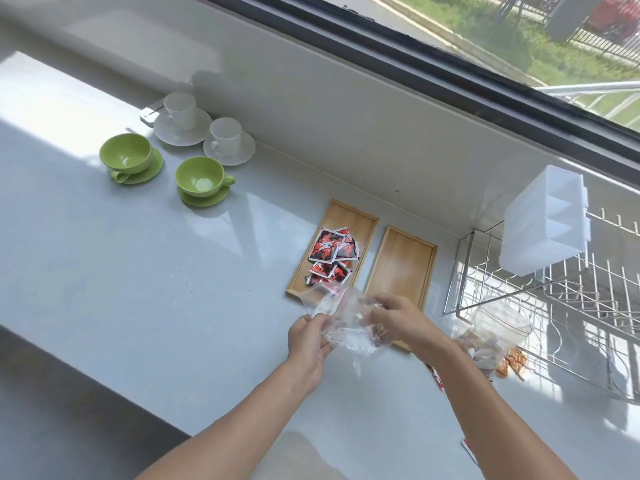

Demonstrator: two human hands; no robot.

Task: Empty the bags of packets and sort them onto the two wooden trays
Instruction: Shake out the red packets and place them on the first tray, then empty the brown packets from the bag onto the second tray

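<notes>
Two wooden trays lie side by side on the grey counter. The left tray (360, 216) carries several red, black and white packets (334, 256). The right tray (403, 258) is bare. In front of the trays, my left hand (308, 344) and my right hand (403, 318) both grip a crumpled clear plastic bag (346, 315), held just above the trays' near ends. A second clear zip bag (491, 332) with brown and orange packets lies to the right of my right arm. Loose red packets (437, 377) peek out beside that arm.
Two green cups on saucers (204, 180) and two white cups on saucers (225, 140) stand at the back left. A wire dish rack (561, 299) with a white plastic holder (543, 225) fills the right side. A window runs along the wall behind.
</notes>
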